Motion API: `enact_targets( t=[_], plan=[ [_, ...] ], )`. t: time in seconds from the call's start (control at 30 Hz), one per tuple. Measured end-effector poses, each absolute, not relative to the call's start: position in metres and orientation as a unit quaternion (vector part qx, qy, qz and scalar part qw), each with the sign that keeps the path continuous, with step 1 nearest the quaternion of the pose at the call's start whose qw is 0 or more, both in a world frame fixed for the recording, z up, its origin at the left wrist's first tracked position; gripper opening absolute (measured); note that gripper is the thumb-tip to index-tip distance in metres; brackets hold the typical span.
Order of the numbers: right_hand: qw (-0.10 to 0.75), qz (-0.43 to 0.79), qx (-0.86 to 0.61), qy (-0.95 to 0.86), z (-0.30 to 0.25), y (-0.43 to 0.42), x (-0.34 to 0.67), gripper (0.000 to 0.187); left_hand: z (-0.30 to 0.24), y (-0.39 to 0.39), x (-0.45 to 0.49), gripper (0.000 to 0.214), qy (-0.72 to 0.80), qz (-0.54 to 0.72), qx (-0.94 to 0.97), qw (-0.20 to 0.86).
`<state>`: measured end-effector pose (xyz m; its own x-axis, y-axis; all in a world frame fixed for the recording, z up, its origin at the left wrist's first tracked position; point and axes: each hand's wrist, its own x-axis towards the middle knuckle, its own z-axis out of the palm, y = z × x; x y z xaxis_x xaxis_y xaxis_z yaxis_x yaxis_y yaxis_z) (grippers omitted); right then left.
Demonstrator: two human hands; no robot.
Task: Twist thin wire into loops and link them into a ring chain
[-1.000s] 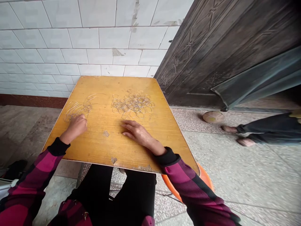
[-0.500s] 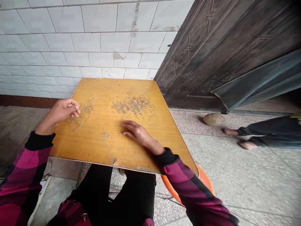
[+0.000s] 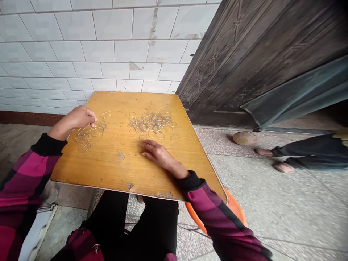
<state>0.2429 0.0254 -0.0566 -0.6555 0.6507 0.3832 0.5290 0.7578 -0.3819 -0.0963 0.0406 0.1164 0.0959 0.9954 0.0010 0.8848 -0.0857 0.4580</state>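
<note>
L hand (image 3: 81,116), ctr-left of frame, curled tight at wire tangle (image 3: 86,137), hold on strand unclear; R hand (image 3: 160,155), mid-frame, half-open, seemingly empty, rests on table (image 3: 108,175) nr wire rings (image 3: 152,124). Tangle, rings apart, prob. vs. snags.

a dark patterned door (image 3: 261,47) adjoins a white tiled wall (image 3: 111,25).

Yellow table (image 3: 103,170) with wire rings (image 3: 152,123)
</note>
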Motion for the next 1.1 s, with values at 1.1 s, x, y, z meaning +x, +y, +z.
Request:
enact_targets(
  t=[1.1],
  plan=[
    [0.238,0.108,-0.317,-0.912,-0.053,0.021,0.245,0.028,0.150,0.067,-0.066,0.019,0.697,0.001,0.711,-0.091]
  ],
)
